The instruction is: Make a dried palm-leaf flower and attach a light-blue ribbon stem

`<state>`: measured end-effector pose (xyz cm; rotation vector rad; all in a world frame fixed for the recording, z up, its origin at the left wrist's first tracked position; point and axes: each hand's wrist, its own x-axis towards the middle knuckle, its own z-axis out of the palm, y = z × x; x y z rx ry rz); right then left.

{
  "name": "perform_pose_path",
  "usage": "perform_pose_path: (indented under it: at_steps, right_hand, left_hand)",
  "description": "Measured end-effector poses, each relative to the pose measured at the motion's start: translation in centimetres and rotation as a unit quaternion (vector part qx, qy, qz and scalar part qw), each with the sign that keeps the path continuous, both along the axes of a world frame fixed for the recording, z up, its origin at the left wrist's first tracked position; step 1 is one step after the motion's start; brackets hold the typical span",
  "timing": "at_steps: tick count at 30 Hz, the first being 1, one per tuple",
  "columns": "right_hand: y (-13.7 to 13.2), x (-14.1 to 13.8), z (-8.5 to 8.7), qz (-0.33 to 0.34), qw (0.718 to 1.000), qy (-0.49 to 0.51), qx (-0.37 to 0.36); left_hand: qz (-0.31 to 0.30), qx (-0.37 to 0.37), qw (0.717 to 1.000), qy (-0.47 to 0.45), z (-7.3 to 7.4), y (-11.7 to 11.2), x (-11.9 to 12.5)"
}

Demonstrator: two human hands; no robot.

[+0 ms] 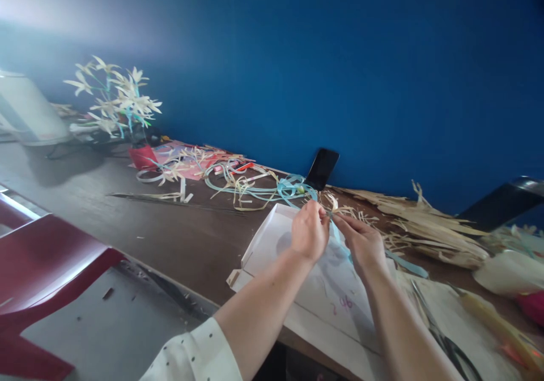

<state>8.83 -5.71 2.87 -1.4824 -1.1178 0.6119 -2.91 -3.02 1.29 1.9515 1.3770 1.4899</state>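
Above an opened white cardboard box [266,239], my left hand [309,231] is closed, its thumb and fingers pinched round something thin and mostly hidden. The fingertips of my right hand [361,242] meet it there, pinched together at the same spot. A light-blue ribbon [335,235] hangs down between the two hands onto the white card. Pale dried strips [332,200] show just beyond the fingertips; whether they are held or lie on the table behind, I cannot tell. Pink handwriting [343,306] marks the card beneath my wrists.
A dark phone [323,168] leans on the blue wall. Coiled blue ribbon [293,186], dried husks [425,225] and scraps lie around. Scissors [444,335] rest at right. Pale handmade flowers [127,94] stand left, near a white cylinder [32,109]. A red chair [51,262] is lower left.
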Motion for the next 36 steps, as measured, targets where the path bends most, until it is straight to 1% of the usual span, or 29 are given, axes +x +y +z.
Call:
perform_pose_path:
  at_steps: [3,8,12,15,19,23,26,31,36]
  right_hand:
    - [-0.1,-0.2,0.0,-0.009,1.000,0.004,0.010]
    - [-0.5,-0.3,0.1,0.001,0.999,0.030,0.030]
    - [-0.4,-0.8,0.5,-0.019,1.000,-0.004,0.007]
    - [-0.1,-1.1,0.6,-0.043,0.999,-0.024,0.014]
    - [0.2,-1.1,0.3,-0.060,0.997,-0.034,0.016]
    - [0.3,-0.5,-0.3,-0.046,0.998,-0.041,0.026]
    - [0.3,-0.2,-0.6,-0.040,0.998,-0.046,0.032]
    - [0.5,0.1,-0.8,-0.045,0.997,-0.055,0.016]
    - [0.4,0.4,-0.5,-0.053,0.997,-0.047,0.018]
  left_hand:
    - [0.004,0.011,1.000,0.001,0.0,0.0,0.2]
    - [0.018,0.014,1.000,0.009,0.1,0.0,0.3]
    - [-0.002,0.021,1.000,0.018,0.7,-0.5,0.0]
    - [-0.002,0.019,0.999,0.029,1.1,-0.9,0.0]
    - [-0.006,0.031,0.999,0.035,1.1,-1.1,0.0]
    - [-0.014,0.029,0.999,0.041,0.9,-0.9,0.1]
    - [-0.026,0.029,0.998,0.039,0.7,-0.8,0.0]
    - [-0.060,0.036,0.997,0.033,0.7,-0.5,-0.1]
    - [-0.094,0.041,0.995,0.018,0.9,-0.7,-0.1]
